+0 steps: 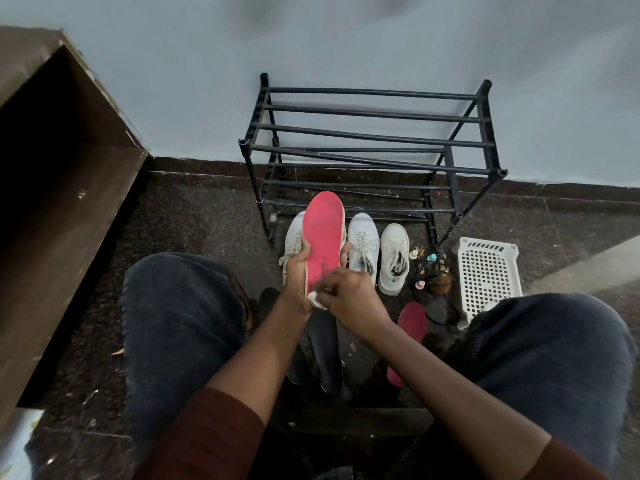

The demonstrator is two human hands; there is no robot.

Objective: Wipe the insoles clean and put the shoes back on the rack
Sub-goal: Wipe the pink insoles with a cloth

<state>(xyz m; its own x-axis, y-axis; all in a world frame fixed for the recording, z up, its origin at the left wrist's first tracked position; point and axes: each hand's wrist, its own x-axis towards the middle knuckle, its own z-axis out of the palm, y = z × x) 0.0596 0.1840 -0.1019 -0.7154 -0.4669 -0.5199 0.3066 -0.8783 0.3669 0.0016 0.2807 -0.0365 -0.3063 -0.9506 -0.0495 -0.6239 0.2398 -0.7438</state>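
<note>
Nearest the camera, two forearms in dark maroon sleeves reach forward between knees in dark blue jeans. On the speckled dark stone floor (194,216) between the legs lie the flat black insoles (323,344), side by side and partly hidden by the arms. A second red foam insole (410,320) lies just to their right, by the right knee. Above these, the right hand (349,292) has its fingers curled round a small crumpled white cloth (317,300) and presses it against the heel end of the long red foam insole (323,237). The left hand (298,271) holds that insole up off the floor, thumb on its left edge and fingertips wrapped round to its right edge, with the toe end pointing away from the person. Behind the raised insole three white lace-up sneakers stand on the floor in a row: one (293,237) largely hidden at the left, one (363,240) in the middle, one (393,258) at the right. Just right of them sits a cluster of small bottles (429,261), then a white perforated plastic basket (486,271). Beyond the shoes a black metal bar rack (374,133) stands against the pale blue wall (346,39), no shoes on its tiers. A brown wooden cabinet (52,202) fills the far left.
</note>
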